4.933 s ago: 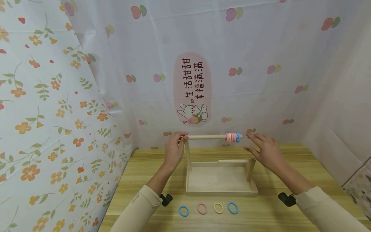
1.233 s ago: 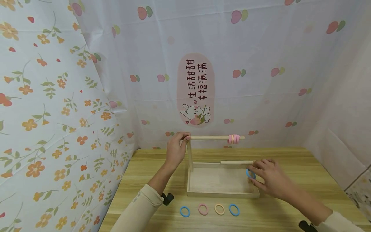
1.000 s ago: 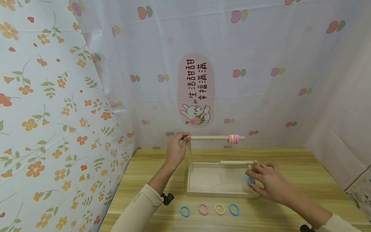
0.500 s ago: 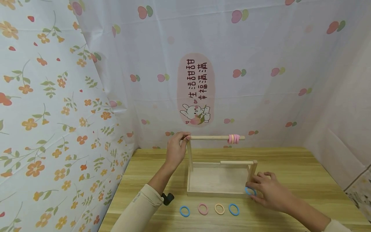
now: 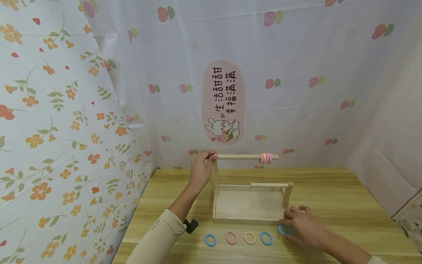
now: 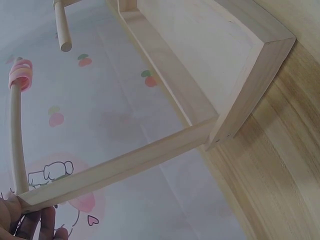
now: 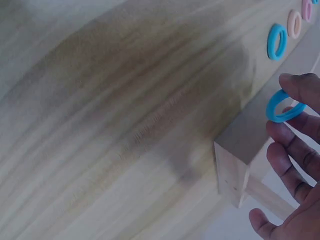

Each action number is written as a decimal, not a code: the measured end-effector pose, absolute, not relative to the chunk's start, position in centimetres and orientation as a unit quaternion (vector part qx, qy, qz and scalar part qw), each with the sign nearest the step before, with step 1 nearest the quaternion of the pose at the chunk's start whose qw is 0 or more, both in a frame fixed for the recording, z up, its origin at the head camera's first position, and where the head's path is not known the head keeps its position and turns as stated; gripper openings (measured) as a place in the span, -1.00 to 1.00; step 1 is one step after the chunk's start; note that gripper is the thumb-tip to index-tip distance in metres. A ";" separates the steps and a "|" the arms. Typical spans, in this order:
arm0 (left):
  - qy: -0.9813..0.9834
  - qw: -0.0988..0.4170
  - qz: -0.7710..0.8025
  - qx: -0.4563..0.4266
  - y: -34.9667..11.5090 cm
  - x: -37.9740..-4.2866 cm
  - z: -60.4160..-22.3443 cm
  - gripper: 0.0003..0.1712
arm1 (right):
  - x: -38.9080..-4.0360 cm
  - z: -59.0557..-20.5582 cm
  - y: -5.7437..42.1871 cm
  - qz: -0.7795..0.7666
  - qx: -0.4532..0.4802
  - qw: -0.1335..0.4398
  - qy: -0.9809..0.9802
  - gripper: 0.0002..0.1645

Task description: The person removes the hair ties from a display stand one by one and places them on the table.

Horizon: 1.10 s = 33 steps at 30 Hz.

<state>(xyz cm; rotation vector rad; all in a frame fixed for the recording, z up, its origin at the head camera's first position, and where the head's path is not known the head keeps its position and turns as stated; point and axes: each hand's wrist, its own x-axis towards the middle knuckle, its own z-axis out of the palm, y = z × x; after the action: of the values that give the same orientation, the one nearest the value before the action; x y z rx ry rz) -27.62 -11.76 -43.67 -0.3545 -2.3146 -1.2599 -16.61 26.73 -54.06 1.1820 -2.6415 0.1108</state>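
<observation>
While the wooden post (image 5: 216,178) is gripped up top by the left hand (image 5: 201,167) mid-frame, a blue ring (image 5: 281,230) is pinched, lower right, in the right hand's (image 5: 304,226) bent fingers.

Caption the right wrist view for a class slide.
The right hand pinches a blue ring near a wooden stand.

Smooth, matt wood forms the stand (image 5: 250,205); the bench (image 5: 333,190) shows wood grain; the held blue ring (image 7: 271,107) looks matt, the backdrop (image 5: 290,121) creased and cloth-like.
</observation>
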 end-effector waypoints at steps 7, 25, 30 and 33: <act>-0.845 0.244 -0.456 -0.133 -11.7 -27.6 -43.6 -0.72 | -16.4 -55.2 26.5 0.018 0.414 0.142 -0.899 -0.48; -0.844 0.240 -0.461 -0.130 -11.7 -27.7 -43.8 -0.72 | -16.1 -56.9 26.4 0.012 0.441 0.135 -0.887 -0.51; -0.847 0.240 -0.458 -0.126 -11.7 -27.6 -43.7 -0.71 | -16.0 -57.3 26.5 0.009 0.448 0.148 -0.882 -0.48; -0.846 0.243 -0.457 -0.128 -11.7 -27.6 -43.7 -0.72 | -15.9 -57.3 26.5 0.003 0.447 0.145 -0.883 -0.47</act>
<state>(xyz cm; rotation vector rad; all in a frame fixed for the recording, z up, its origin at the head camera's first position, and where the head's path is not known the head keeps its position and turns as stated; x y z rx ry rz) -27.62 -11.69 -43.67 -0.3487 -2.3121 -1.2501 -15.92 26.51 -57.28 1.2864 -2.5438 0.0098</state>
